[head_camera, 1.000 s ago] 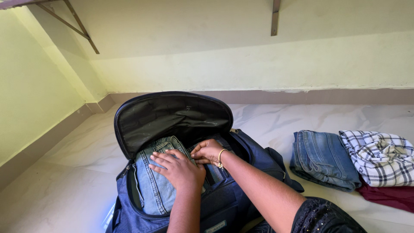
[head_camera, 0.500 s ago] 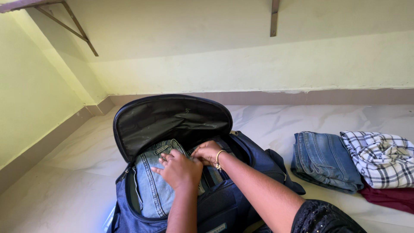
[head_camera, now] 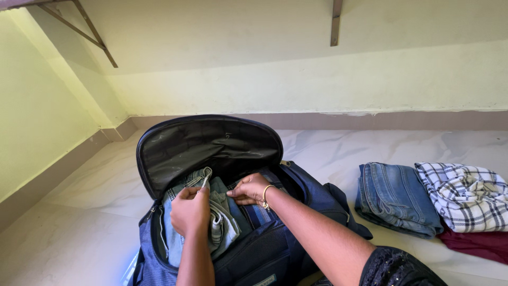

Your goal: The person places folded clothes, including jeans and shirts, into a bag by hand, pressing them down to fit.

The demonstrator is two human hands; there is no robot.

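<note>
Backpack (head_camera: 264, 254) of dark blue woven cloth, its flap lining (head_camera: 206, 145) black and faintly shiny. Pale, faded denim jeans (head_camera: 222, 222) inside. Bracelet (head_camera: 264, 196) of glossy gold-coloured metal. Floor (head_camera: 79, 212) of smooth, marbled white stone; wall (head_camera: 264, 74) matt painted.

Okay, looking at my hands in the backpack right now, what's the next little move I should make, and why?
Probably press the light blue folded jeans down flat into the open dark blue backpack. The left hand grips their raised edge, so they stand bunched rather than lying flat, while the right hand holds down the striped fabric beside them, leaving a slot.
</note>
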